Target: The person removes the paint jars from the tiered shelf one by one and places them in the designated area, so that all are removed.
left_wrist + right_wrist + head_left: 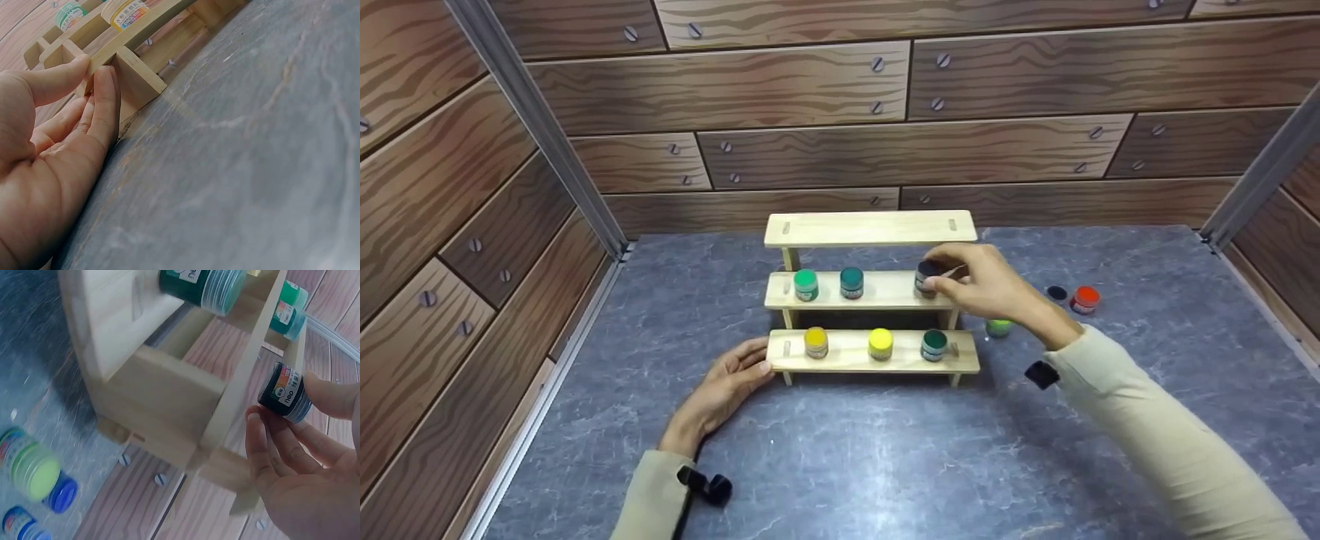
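Observation:
A three-step wooden display stand (pixel 870 228) stands on the grey marbled table. My left hand (pixel 727 386) grips the left end of its lowest step, thumb above and fingers beneath. At the right end of the middle step, my right hand (pixel 994 283) holds a dark paint jar (pixel 284 391) between thumb and fingers. A green paint jar (pixel 806 285) and a teal paint jar (pixel 852 283) sit on that same step. The lowest step bears an ochre jar (pixel 816 343), a yellow jar (pixel 880 343) and a dark green jar (pixel 934 345).
Right of the stand, a light green jar (pixel 999 328), a red jar (pixel 1085 300) and a dark-topped jar (pixel 1057 293) are on the table. Blue jars (pixel 62 493) show in the right wrist view. Wood-patterned panels (pixel 810 90) wall in the back and sides.

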`<state>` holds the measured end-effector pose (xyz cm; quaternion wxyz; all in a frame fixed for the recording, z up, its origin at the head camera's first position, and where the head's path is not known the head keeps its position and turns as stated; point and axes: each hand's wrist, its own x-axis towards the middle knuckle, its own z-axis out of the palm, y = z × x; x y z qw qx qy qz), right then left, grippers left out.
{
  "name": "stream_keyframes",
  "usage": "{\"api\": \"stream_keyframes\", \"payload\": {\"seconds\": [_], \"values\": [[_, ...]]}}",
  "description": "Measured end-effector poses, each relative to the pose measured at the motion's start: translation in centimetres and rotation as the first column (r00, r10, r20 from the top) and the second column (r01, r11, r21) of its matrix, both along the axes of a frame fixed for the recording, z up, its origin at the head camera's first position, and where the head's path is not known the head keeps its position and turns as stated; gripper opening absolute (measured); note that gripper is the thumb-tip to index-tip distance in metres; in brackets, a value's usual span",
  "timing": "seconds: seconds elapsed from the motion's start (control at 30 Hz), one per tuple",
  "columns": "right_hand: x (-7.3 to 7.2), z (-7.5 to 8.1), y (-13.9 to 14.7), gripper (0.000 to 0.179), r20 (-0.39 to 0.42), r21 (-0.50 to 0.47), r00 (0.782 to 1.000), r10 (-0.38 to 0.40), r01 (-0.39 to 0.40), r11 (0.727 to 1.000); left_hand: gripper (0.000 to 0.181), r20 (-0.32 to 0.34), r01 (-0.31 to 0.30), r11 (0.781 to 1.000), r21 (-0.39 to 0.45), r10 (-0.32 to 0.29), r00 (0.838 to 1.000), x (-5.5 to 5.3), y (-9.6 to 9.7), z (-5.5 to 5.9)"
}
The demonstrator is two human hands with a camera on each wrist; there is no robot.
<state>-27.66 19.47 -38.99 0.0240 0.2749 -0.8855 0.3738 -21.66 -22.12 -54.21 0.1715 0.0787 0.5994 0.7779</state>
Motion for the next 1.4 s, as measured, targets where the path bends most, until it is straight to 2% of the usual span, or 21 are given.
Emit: {"api": "stream_keyframes", "payload": {"seconds": [0.17, 0.47, 0.67, 1.1, 1.4], "values": [[0.3, 0.2, 1.6, 0.034, -0.008, 0.006, 1.0, -0.025, 0.025, 1.0, 0.065, 0.004, -0.014, 1.0, -0.008, 0.014, 1.0, 0.1, -0.2, 0.0], [0.6, 0.6, 4.9, 0.037, 0.028, 0.03, 0.999, -0.042, 0.041, 0.999, 0.066, 0.001, -0.007, 1.0, -0.028, 0.007, 1.0, 0.1, -0.4, 0.0], [0.9, 0.6, 6.8, 0.041, 0.045, 0.067, 0.995, -0.085, 0.082, 0.994, 0.066, -0.001, -0.005, 0.999, -0.033, 0.005, 1.0, 0.1, -0.4, 0.1], [1.1, -0.9, 10.0, 0.041, 0.117, 0.091, 0.986, -0.118, 0.108, 0.99, 0.066, 0.006, -0.007, 1.0, -0.013, 0.007, 1.0, 0.1, -0.3, 0.0], [1.1, -3.0, 12.5, 0.045, 0.12, 0.121, 0.979, -0.162, 0.148, 0.982, 0.065, 0.019, -0.018, 1.0, -0.011, 0.018, 1.0, 0.1, 0.1, 0.1]]}}
